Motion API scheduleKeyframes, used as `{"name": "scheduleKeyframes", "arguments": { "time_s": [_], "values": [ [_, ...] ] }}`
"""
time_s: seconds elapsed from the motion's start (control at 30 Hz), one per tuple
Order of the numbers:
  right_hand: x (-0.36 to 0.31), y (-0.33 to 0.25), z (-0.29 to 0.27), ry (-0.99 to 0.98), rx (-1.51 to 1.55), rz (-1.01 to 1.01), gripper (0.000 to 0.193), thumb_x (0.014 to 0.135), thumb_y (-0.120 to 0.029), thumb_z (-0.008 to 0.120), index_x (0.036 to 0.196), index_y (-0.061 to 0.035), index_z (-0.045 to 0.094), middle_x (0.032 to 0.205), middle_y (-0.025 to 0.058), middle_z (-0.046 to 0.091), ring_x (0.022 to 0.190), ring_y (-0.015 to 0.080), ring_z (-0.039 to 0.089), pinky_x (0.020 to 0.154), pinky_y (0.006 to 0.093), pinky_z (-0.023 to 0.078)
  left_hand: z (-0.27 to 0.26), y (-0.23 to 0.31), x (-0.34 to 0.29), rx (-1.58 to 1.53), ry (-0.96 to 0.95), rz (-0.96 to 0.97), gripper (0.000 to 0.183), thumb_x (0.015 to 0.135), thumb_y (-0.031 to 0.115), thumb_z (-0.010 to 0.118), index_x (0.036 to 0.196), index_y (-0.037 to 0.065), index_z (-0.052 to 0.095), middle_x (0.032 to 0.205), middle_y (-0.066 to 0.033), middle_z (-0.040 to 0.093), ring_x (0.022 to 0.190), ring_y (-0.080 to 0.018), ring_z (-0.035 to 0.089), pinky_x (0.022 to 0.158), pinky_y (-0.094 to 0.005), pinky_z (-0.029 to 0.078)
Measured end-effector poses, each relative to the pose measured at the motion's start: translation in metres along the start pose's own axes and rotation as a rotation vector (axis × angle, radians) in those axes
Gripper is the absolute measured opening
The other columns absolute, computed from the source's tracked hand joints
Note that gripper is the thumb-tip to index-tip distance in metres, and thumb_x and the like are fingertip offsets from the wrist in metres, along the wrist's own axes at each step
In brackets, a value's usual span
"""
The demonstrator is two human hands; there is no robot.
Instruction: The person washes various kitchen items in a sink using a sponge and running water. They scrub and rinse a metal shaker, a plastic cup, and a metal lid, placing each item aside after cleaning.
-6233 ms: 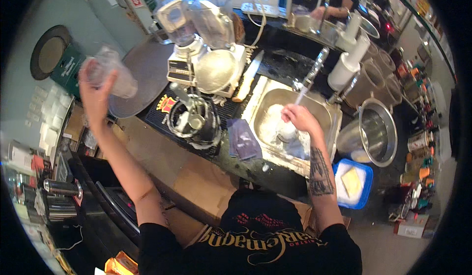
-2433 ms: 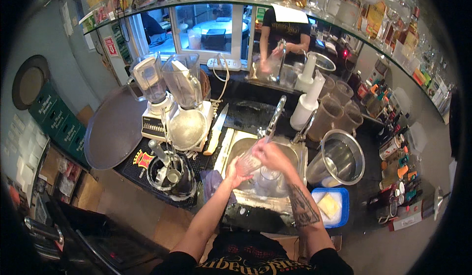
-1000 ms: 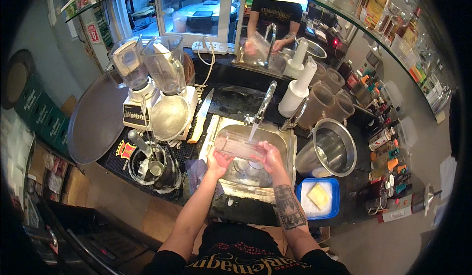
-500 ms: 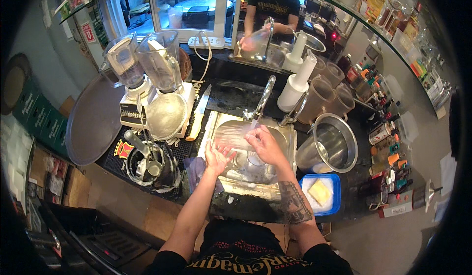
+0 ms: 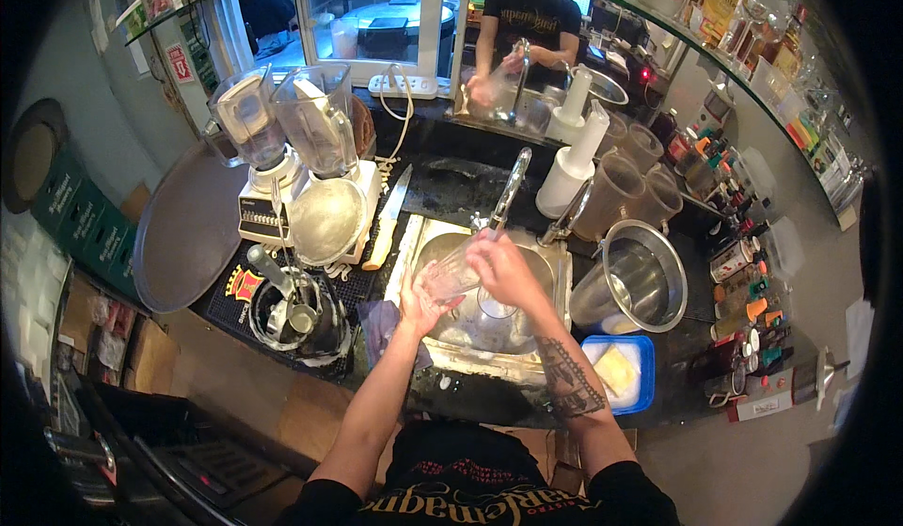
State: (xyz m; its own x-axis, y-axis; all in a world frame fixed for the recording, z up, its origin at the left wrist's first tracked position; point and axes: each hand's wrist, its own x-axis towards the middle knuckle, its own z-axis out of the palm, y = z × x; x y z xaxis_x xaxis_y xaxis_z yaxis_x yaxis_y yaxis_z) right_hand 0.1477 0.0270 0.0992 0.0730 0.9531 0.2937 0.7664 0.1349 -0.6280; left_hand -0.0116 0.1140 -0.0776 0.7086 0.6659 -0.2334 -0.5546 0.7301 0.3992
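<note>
Black desk, steel sink, your left hand half-curled around a clear jar, your right hand bent against it, grip unclear

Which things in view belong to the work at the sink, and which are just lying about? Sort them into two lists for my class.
Belonging, as far as I can judge:
clear container, between the left hand and right hand
tap
sink
probably the yellow sponge

Apparently just lying about:
knife
blenders
large round tray
power strip
</note>
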Motion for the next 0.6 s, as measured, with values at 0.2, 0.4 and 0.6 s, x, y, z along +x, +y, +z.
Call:
{"name": "scheduleKeyframes", "arguments": {
  "time_s": [0.2,0.4,0.6],
  "values": [
    [-0.002,-0.009,-0.001,0.031,0.007,-0.048,0.017,0.087,-0.014,0.063,0.096,-0.0009,0.068,0.112,0.0149,0.059,0.106,0.0326,0.056,0.094,0.0393,0.044,0.015,-0.002,-0.011,0.048,-0.053,-0.039,0.078,0.091,0.070,0.032,0.143,0.011,0.039,0.137,-0.0147,0.051,0.123,-0.0344,0.051,0.094,-0.0607,0.047],
    [-0.014,-0.010,-0.004,-0.025,0.071,-0.110,0.018,0.086,-0.014,0.065,0.099,-0.0024,0.069,0.115,0.0137,0.055,0.110,0.0307,0.054,0.094,0.0371,0.044,0.021,0.000,-0.018,0.113,-0.039,-0.146,0.080,0.090,0.072,0.029,0.144,0.014,0.039,0.137,-0.0131,0.052,0.123,-0.0332,0.053,0.089,-0.0628,0.048],
    [-0.021,0.026,-0.012,-0.091,0.393,-0.122,0.021,0.093,-0.019,0.061,0.102,-0.0001,0.066,0.115,0.0105,0.056,0.106,0.0243,0.058,0.087,0.0386,0.054,0.027,0.020,-0.022,0.134,-0.170,-0.228,0.071,0.092,0.067,0.034,0.138,0.014,0.045,0.129,-0.0125,0.058,0.097,-0.0260,0.067,0.055,-0.0362,0.057]
  ]
}}
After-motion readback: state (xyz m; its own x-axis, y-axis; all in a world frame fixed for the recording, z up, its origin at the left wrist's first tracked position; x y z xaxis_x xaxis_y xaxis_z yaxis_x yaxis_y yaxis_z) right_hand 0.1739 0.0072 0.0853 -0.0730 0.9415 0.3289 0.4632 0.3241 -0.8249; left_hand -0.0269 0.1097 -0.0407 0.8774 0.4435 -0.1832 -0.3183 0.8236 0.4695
